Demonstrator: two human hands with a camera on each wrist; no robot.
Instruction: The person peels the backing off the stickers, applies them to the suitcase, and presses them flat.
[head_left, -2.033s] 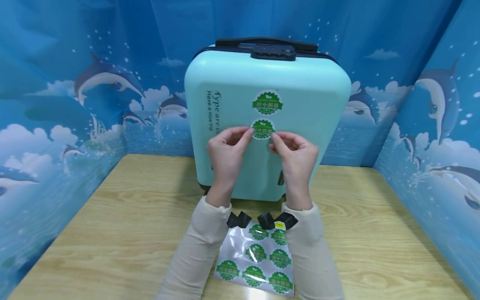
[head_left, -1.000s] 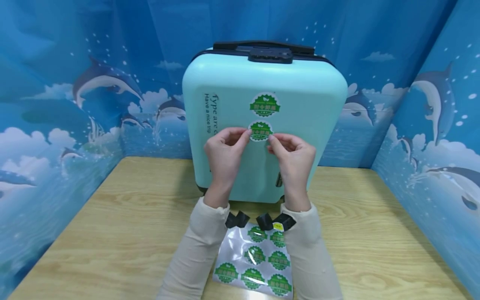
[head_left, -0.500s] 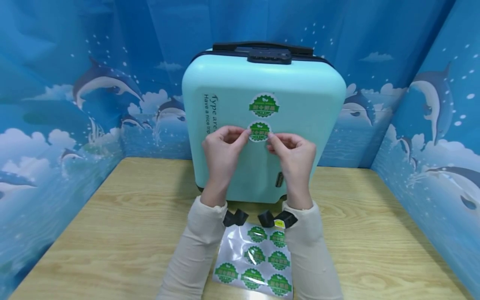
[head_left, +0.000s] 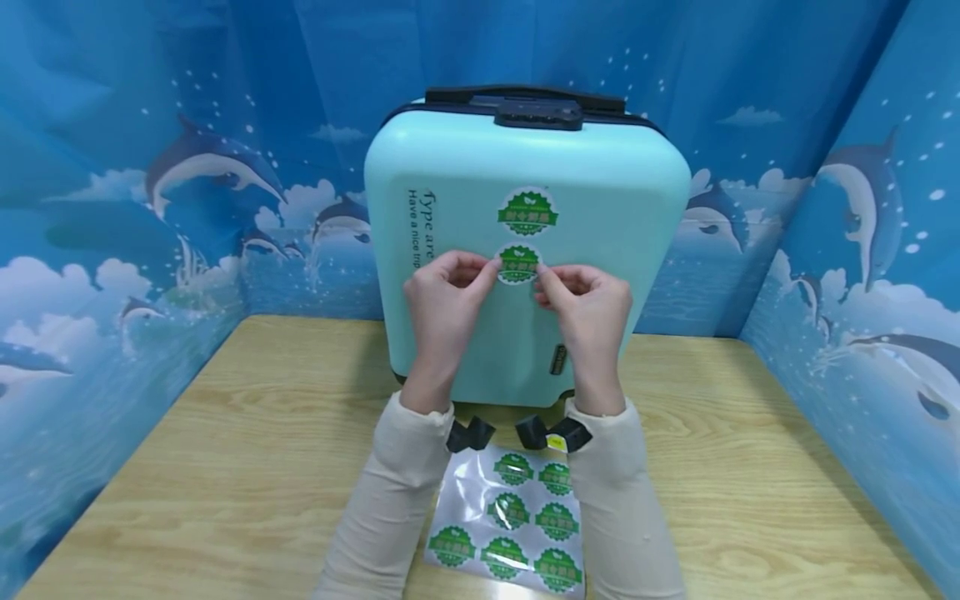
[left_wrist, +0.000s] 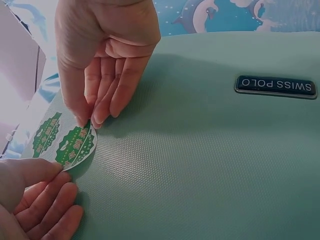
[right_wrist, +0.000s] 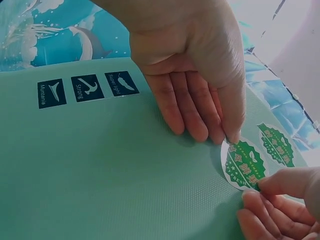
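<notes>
A mint-green suitcase [head_left: 495, 350] stands upright, with one round green-and-white sticker [head_left: 528, 212] on its front. Just below that one, both hands hold a second round sticker [head_left: 518, 263] close against the shell. My left hand [head_left: 448, 296] pinches its left edge between thumb and forefinger. On the opposite edge, my right hand [head_left: 591, 304] does the same. In the left wrist view the held sticker [left_wrist: 75, 147] curves slightly at its edge, with the right hand [left_wrist: 107, 60] above it. The right wrist view shows the left hand [right_wrist: 192, 75] at the sticker's upper edge.
A shiny sheet [head_left: 468, 500] of several more green stickers lies on the wooden table [head_left: 247, 467], partly under the sleeves. Blue dolphin-print curtains [head_left: 300, 100] surround the table. A SWISS POLO badge [left_wrist: 276, 87] sits on the suitcase, as do printed dark labels [right_wrist: 87, 87].
The head view has tilted slightly, so the suitcase sits a little lower in it. Both hands keep their pinch on the sticker, at about the same spot on the shell.
</notes>
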